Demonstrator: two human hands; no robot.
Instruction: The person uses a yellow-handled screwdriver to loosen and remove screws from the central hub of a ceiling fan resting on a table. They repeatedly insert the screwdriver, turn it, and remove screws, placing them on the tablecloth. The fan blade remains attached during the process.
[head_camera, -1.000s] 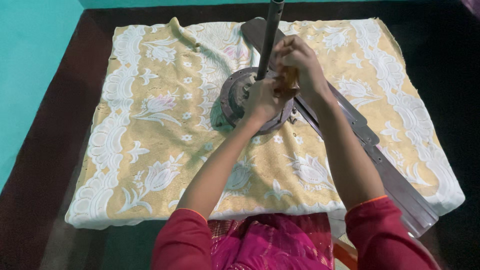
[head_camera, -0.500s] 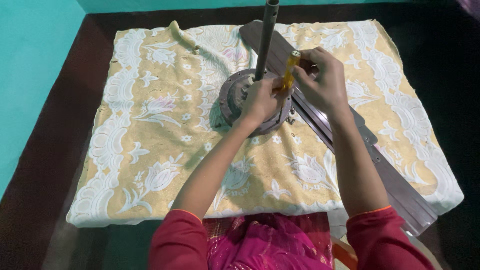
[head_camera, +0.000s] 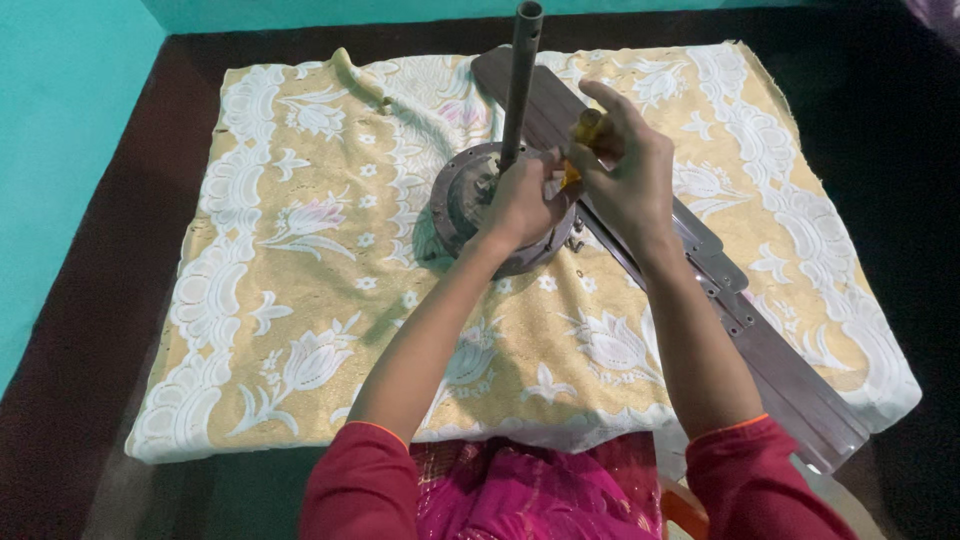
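Hands meet at the round grey fan motor (head_camera: 470, 205) on my yellow floral cloth (head_camera: 300, 300): left hand (head_camera: 520, 205) curled on its housing, right hand (head_camera: 630, 170) pinching a yellow-handled screwdriver (head_camera: 582, 135) beside the upright rod (head_camera: 520, 80); grey blade (head_camera: 760, 350) lies right.

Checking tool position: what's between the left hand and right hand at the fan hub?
Head view: the yellow-handled tool, gripped by the right hand, beside the left hand on the fan hub.

Yellow cloth (head_camera: 300, 300) with white flowers, grey fan blade (head_camera: 780, 370).
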